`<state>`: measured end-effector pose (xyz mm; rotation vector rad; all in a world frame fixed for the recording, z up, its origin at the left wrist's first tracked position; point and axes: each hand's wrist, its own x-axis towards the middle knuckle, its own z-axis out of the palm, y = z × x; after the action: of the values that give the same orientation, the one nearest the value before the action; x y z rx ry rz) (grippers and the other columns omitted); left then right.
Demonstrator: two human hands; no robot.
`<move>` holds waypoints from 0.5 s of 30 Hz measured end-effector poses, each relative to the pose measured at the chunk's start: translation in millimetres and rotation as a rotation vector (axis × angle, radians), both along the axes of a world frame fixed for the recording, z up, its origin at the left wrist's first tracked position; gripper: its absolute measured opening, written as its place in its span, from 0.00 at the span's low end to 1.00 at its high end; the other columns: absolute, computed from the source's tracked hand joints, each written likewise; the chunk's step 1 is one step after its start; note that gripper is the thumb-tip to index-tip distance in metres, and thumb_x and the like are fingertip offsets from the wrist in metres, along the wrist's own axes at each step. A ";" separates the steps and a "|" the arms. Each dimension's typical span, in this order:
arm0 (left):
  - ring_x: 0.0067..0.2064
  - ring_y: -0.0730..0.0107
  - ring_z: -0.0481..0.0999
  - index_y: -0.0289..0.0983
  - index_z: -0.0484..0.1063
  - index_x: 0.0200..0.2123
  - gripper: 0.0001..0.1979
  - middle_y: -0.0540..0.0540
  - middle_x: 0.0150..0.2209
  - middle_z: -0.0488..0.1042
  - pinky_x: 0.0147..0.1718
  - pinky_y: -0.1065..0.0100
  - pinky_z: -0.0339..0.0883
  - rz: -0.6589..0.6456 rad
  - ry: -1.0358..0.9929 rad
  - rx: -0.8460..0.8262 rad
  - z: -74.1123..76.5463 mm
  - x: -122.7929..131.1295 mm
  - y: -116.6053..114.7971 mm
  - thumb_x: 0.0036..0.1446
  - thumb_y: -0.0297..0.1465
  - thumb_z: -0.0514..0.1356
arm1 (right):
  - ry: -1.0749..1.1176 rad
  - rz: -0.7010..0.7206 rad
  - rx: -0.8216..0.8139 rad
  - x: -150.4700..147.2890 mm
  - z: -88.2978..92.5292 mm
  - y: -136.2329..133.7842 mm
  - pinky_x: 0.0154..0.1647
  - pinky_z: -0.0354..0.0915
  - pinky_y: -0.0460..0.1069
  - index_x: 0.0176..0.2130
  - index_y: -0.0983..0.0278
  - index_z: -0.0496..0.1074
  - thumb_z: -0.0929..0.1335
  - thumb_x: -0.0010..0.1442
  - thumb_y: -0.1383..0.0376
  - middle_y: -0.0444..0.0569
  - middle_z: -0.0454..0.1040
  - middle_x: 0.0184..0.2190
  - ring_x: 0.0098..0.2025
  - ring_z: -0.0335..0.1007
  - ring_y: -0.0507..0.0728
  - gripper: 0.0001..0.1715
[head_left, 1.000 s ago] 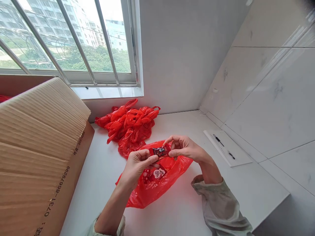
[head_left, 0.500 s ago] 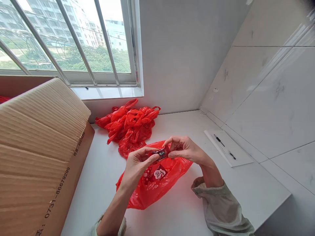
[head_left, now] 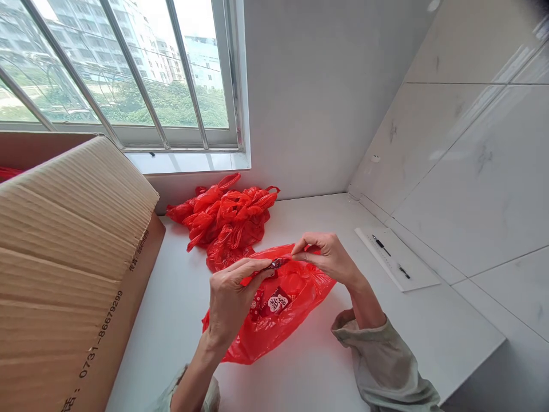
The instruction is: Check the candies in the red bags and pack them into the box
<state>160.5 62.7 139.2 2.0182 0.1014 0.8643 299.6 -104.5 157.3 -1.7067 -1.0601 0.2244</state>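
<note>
My left hand [head_left: 234,289] pinches a small dark-red wrapped candy [head_left: 278,264] between thumb and fingertips. On its right, my right hand [head_left: 328,257] has thumb and forefinger pressed together at the end of the wrapper. Both hands are above a spread red plastic bag [head_left: 295,303] lying on the white table [head_left: 321,366]. On the bag lie a square red packet [head_left: 277,301] with white and dark lettering and a patterned red packet [head_left: 256,303] beside it. The left fingers partly cover the candy.
A heap of crumpled red plastic bags [head_left: 231,212] lies at the back against the wall. An open cardboard box [head_left: 77,240] fills the left side. A white notepad [head_left: 418,272] with a black pen [head_left: 381,245] and its cap [head_left: 404,272] lies at the right.
My right hand has moved slightly right and up, drawing away from the left. The candy has turned in my left fingers, and its printed face shows less.
</note>
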 end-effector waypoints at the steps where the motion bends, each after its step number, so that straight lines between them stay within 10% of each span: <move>1: 0.34 0.64 0.81 0.48 0.83 0.34 0.06 0.53 0.33 0.82 0.38 0.69 0.73 0.015 -0.019 0.033 0.6 -0.6 1.7 0.54 0.30 0.67 | -0.007 -0.027 -0.004 0.5 0.8 -1.7 0.36 0.66 0.49 0.30 0.62 0.75 0.71 0.59 0.61 0.45 0.76 0.28 0.32 0.71 0.54 0.08; 6: 0.36 0.68 0.81 0.46 0.83 0.38 0.09 0.53 0.36 0.82 0.39 0.73 0.73 -0.018 -0.073 0.204 0.7 -2.2 3.5 0.57 0.27 0.65 | 0.020 0.108 -0.096 -3.7 4.3 -3.7 0.40 0.67 0.49 0.46 0.58 0.75 0.74 0.55 0.63 0.44 0.76 0.35 0.37 0.71 0.54 0.16; 15: 0.34 0.68 0.80 0.46 0.83 0.34 0.06 0.53 0.33 0.82 0.37 0.73 0.73 -0.101 -0.014 -0.013 6.6 -2.2 2.2 0.53 0.28 0.69 | -0.055 0.168 0.064 -10.7 1.4 4.9 0.39 0.69 0.50 0.37 0.59 0.79 0.70 0.61 0.64 0.46 0.78 0.34 0.36 0.74 0.55 0.05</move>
<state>158.2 65.0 145.9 1.9872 -0.0031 0.8117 288.9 -99.7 158.7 -1.5758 -1.2406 0.2495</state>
